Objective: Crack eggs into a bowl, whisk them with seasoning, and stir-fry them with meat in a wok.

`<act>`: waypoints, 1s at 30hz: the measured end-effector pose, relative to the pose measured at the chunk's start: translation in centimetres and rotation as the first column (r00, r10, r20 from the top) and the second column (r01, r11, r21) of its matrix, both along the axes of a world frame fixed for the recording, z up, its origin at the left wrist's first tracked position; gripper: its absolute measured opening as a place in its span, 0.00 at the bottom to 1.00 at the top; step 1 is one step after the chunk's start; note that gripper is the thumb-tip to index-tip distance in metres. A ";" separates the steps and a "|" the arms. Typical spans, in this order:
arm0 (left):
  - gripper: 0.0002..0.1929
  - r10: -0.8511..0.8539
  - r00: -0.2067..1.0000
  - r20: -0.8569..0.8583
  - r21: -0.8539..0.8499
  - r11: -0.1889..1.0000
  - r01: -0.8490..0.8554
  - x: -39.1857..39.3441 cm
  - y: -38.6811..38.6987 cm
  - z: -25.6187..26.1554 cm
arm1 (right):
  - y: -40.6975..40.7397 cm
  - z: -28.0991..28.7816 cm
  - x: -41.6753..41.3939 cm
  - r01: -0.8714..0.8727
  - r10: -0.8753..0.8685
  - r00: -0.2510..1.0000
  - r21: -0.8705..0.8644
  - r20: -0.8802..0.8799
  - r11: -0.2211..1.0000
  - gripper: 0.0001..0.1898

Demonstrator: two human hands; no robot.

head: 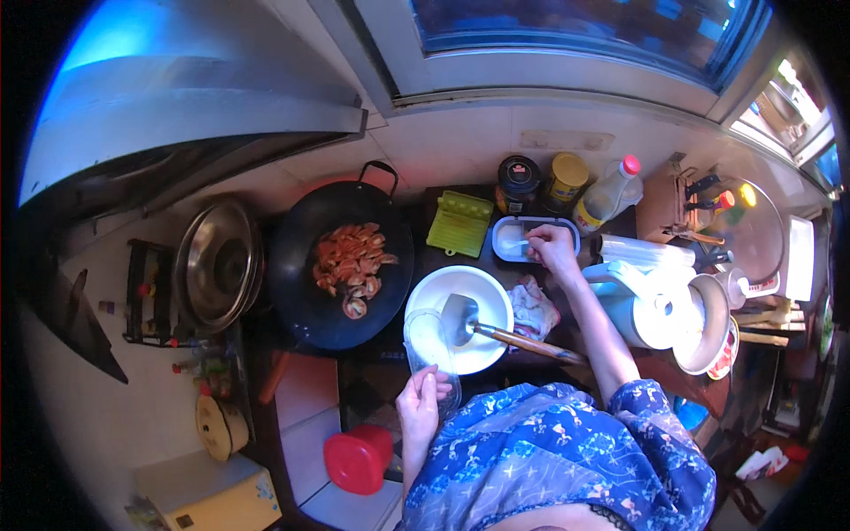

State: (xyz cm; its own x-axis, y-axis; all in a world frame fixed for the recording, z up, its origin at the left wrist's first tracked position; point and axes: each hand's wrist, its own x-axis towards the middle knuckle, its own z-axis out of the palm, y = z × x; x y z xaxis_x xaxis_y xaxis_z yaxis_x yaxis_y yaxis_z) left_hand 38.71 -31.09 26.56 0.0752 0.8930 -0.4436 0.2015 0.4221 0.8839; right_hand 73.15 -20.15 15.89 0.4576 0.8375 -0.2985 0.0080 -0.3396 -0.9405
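Note:
My left hand [421, 397] grips a clear plastic lid [425, 338], which overlaps the near left rim of a white bowl [418, 292]. Inside that bowl rests the metal blade of a spatula [459, 315], its wooden handle reaching out to the right. Farther back, my right hand [552, 248] pinches a small white spoon [511, 245] over a divided seasoning box [499, 229] holding white granules in its left compartment. Sliced reddish meat [352, 259] lies in a black wok [299, 292] at the left.
Behind the box stand a dark jar [518, 179], a yellow-lidded can [566, 179] and a red-capped bottle [604, 196]. A green plastic case [459, 224] sits beside the wok. A crumpled cloth [533, 308] and a white pitcher [637, 312] are to the right. Below is a red bucket [358, 459].

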 end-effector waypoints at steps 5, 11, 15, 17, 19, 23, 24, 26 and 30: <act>0.14 0.007 1.000 0.000 0.016 1.000 -0.007 -0.1 0.0 -0.5 | 1.2 5.6 -2.4 -0.069 0.070 0.996 0.033 -0.054 0.997 0.07; 0.14 -0.018 1.000 0.020 0.018 1.000 0.018 -0.1 -0.7 -0.3 | 7.9 10.8 -11.2 -0.272 0.310 0.946 0.279 -0.100 0.921 0.07; 0.14 0.009 1.000 -0.027 0.021 1.000 -0.008 0.0 -1.8 -0.7 | 11.1 6.7 -14.4 -0.412 0.105 0.709 0.289 0.697 0.864 0.08; 0.14 0.040 0.998 -0.044 -0.002 0.999 -0.040 -0.4 -2.4 -0.7 | 10.5 6.7 -14.9 -0.380 0.097 0.759 0.318 0.644 0.869 0.07; 0.14 0.048 0.998 -0.037 0.004 0.999 -0.048 -0.6 -2.7 -1.2 | 9.5 6.6 -13.6 -0.360 0.073 0.769 0.336 0.635 0.870 0.06; 0.14 -0.028 0.996 -0.081 0.010 1.000 0.029 -0.4 -1.5 -1.0 | 7.2 6.2 -9.2 -0.233 -0.001 0.803 0.314 0.596 0.920 0.06; 0.14 -0.049 0.996 -0.079 0.013 0.999 0.051 -0.3 -1.1 -0.9 | 6.4 6.4 -8.0 -0.197 -0.010 0.798 0.276 0.603 0.941 0.07; 0.14 -0.084 0.995 -0.054 0.013 0.996 0.084 -0.1 -0.3 -1.6 | 4.6 7.2 -5.5 -0.085 -0.058 0.823 0.223 0.565 0.971 0.07; 0.14 -0.138 0.990 -0.031 0.040 0.989 0.139 0.1 1.2 -0.5 | 2.3 5.6 -2.7 0.051 -0.104 0.761 0.101 0.640 0.994 0.08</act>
